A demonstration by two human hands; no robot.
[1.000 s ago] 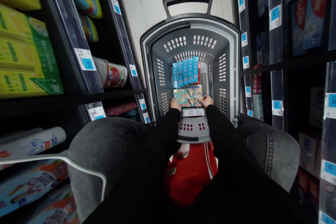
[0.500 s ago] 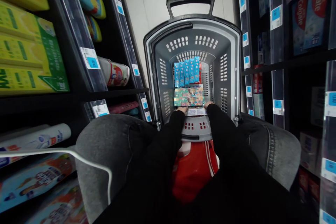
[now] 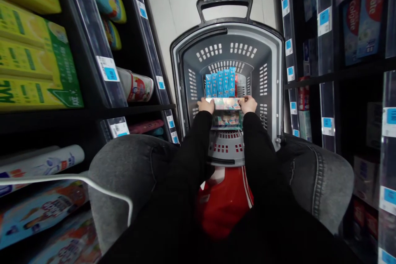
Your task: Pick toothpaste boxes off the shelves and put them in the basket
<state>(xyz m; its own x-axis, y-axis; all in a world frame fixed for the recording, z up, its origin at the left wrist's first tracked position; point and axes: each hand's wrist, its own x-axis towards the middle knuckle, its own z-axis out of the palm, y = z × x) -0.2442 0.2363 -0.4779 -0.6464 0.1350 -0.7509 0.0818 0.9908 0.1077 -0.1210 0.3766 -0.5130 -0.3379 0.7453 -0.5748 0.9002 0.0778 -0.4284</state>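
Observation:
A grey shopping basket (image 3: 272,70) stands on the floor between my knees. Inside it a row of blue boxes (image 3: 220,83) stands at the far end, with colourful flat boxes (image 3: 227,120) stacked nearer me. My left hand (image 3: 206,105) and my right hand (image 3: 249,104) grip the two ends of a pale long box (image 3: 227,103), held level above the stack and just in front of the blue boxes. Both hands are closed on it. Black sleeves cover my arms.
Shop shelves with blue price tags rise on both sides: yellow-green packs (image 3: 34,66) and tubes (image 3: 136,86) on the left, Colgate boxes (image 3: 363,16) on the right. A red object (image 3: 224,202) lies under my arms. The basket's black handle (image 3: 225,2) points away over a pale floor.
Both hands let go of the colourful boxes, dipped to the near end of the basket, then came up holding a pale long box, now raised above the stack.

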